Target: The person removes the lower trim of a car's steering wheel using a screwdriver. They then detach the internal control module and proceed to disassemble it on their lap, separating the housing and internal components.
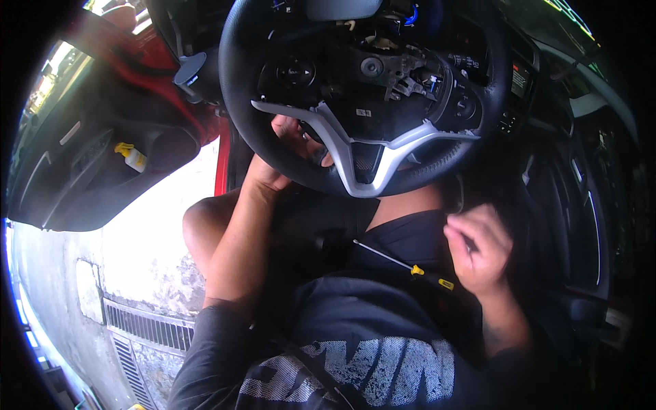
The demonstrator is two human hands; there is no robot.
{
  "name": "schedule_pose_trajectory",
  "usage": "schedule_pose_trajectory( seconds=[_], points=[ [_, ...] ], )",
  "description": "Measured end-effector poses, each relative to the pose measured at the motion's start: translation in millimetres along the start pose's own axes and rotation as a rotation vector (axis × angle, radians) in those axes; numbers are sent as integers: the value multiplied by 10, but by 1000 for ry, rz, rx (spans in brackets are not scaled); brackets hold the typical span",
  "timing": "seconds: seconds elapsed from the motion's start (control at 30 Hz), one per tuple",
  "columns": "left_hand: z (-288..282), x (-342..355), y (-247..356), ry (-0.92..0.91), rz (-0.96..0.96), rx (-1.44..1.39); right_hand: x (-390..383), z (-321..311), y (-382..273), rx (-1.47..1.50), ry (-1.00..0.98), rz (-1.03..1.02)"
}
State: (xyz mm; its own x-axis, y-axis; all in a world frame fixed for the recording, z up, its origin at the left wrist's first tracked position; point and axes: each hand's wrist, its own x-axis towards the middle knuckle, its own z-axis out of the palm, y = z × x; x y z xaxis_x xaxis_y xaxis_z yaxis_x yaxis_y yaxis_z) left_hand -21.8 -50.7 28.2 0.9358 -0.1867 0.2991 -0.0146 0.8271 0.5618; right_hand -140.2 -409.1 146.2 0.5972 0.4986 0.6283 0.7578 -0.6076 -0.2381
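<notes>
The steering wheel (234, 75) has its centre cover off, so brackets and wiring show above a silver V-shaped trim (333, 131). Behind its lower left spoke reaches my left hand (290, 140), partly hidden by rim and trim. Its fingers are curled around something dark that I cannot make out. My right hand (482, 246) is raised right of my lap, slightly blurred, with fingers curled in and thumb pressed toward them; whatever is in it is hidden. On my dark shorts lies a screwdriver (417, 270) with a long thin shaft and a yellow and black handle.
At left the red car's door (61, 164) stands open, with a yellow-topped spray bottle (132, 157) in its pocket. Outside, a metal drain grate (147, 324) crosses pale concrete. A screen (521, 80) and the centre console (584, 225) are on the right.
</notes>
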Motion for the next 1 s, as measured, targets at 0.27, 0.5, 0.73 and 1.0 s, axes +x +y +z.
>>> schedule_pose_trajectory(
  seconds=[0.27,0.5,0.73,1.0],
  points=[
    [-168,-3,-44,107,8,22,1800,1072,76,-269,-11,-126],
    [-209,5,-33,95,-14,75,1911,1429,171,-318,-46,-55],
    [-288,48,-138,148,-23,-71,1899,1448,119,-281,-46,-80],
    [-240,15,34,106,-27,-71,1979,1531,-16,-346,-35,-1]
  ],
)
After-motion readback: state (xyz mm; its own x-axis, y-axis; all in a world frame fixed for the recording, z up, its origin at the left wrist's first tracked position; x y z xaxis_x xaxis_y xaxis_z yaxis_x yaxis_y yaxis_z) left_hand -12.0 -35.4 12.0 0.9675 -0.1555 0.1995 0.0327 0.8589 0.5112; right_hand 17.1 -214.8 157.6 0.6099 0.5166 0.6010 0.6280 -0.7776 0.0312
